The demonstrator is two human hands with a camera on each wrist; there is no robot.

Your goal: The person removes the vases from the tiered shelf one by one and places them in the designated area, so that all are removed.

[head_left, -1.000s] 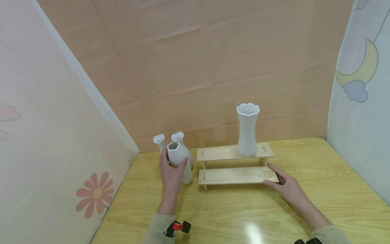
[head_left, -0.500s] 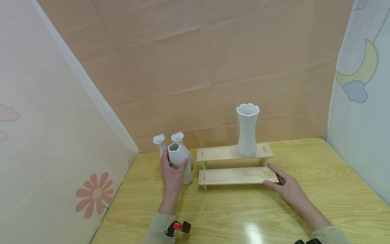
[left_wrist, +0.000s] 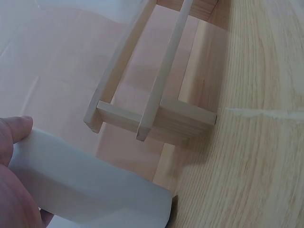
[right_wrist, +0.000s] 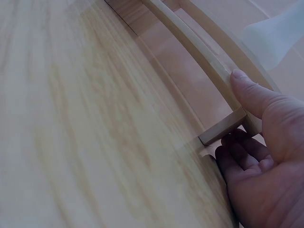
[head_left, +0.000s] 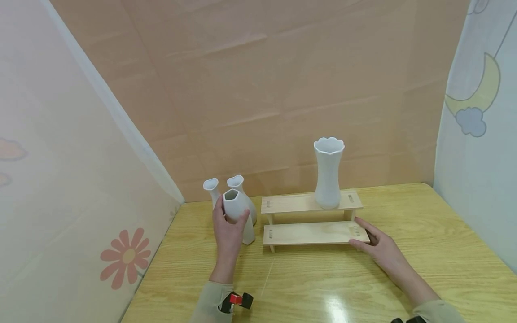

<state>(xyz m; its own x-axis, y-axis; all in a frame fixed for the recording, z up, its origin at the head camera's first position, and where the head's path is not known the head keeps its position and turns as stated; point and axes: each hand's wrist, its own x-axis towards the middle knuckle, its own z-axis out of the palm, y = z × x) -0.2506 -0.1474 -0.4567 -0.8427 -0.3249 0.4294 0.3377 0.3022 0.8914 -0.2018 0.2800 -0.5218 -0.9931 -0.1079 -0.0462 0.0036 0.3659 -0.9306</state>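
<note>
My left hand [head_left: 229, 231] grips a white vase [head_left: 236, 207] with an angular five-sided mouth, thumb on its right side and fingers on its left. In the left wrist view the same vase [left_wrist: 90, 180] tilts, its base close to the tabletop. Two more white vases with narrow flared necks stand just behind it, the left vase [head_left: 211, 185] and the right vase [head_left: 238, 183], partly hidden. My right hand [head_left: 379, 247] holds the right end of the lower step of a two-tier wooden stand [head_left: 311, 233], thumb on top and fingers curled beneath, as the right wrist view shows.
On the upper step of the stand stands a tall white vase [head_left: 328, 175] with a scalloped rim. The wooden table [head_left: 307, 278] runs back to a peach cloth backdrop [head_left: 242, 89]. Printed cloth walls [head_left: 81, 157] flank both sides.
The vase in my left hand has shifted very slightly to the right and toward me. My right hand keeps its place on the stand.
</note>
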